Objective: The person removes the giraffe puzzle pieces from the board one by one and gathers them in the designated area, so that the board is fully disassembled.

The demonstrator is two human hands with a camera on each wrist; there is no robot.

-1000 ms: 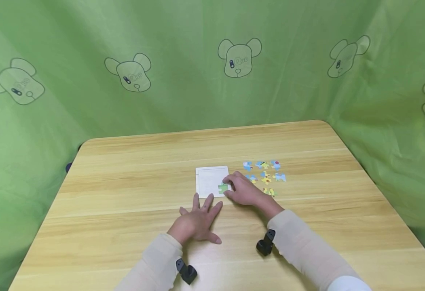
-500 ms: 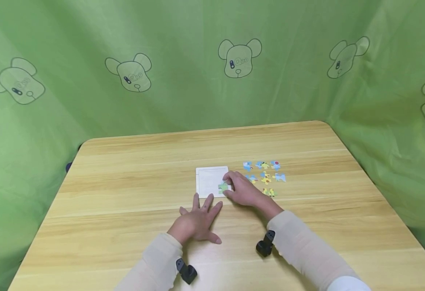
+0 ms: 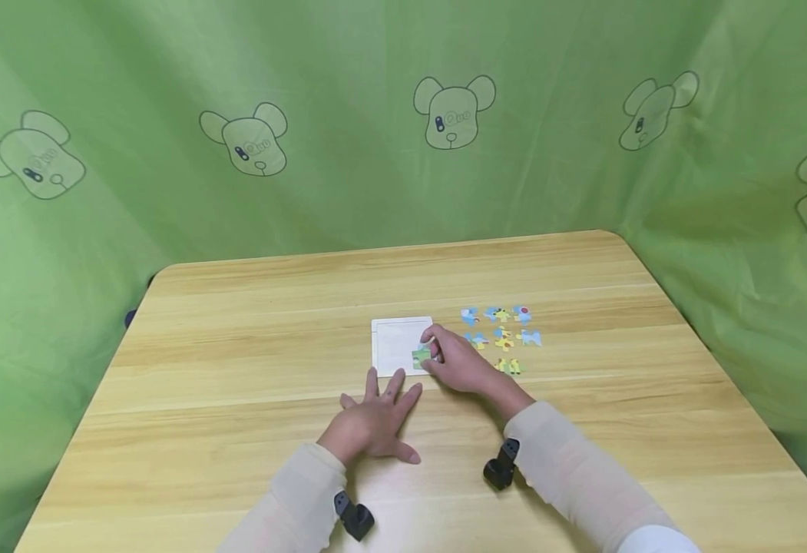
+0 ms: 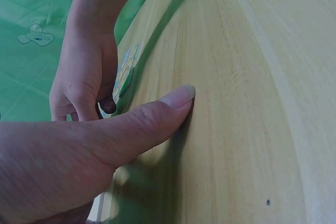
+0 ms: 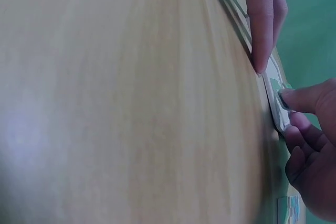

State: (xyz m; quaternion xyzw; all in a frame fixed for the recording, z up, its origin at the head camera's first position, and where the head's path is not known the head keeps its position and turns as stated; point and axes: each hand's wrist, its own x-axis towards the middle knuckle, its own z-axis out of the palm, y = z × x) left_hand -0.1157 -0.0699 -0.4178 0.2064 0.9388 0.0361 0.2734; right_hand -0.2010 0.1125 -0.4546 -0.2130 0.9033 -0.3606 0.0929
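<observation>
A white square puzzle tray (image 3: pixel 395 339) lies on the table. At its near right corner, my right hand (image 3: pixel 464 364) pinches a green puzzle piece (image 3: pixel 420 359) between thumb and fingers; the fingertips partly cover it. In the right wrist view the thumb (image 5: pixel 302 99) presses on the green piece. My left hand (image 3: pixel 374 424) is spread palm down, fingertips touching the tray's near edge, its thumb (image 4: pixel 152 121) stretched out over the wood in the left wrist view.
Right of the tray, several loose blue and yellow puzzle pieces (image 3: pixel 504 339) lie in rough rows. The wooden table (image 3: pixel 251 361) is bounded behind and at the sides by a green curtain (image 3: pixel 348 184) with bear-head drawings.
My right hand and the green puzzle piece have shifted slightly left within the tray. My left hand stays where it was.
</observation>
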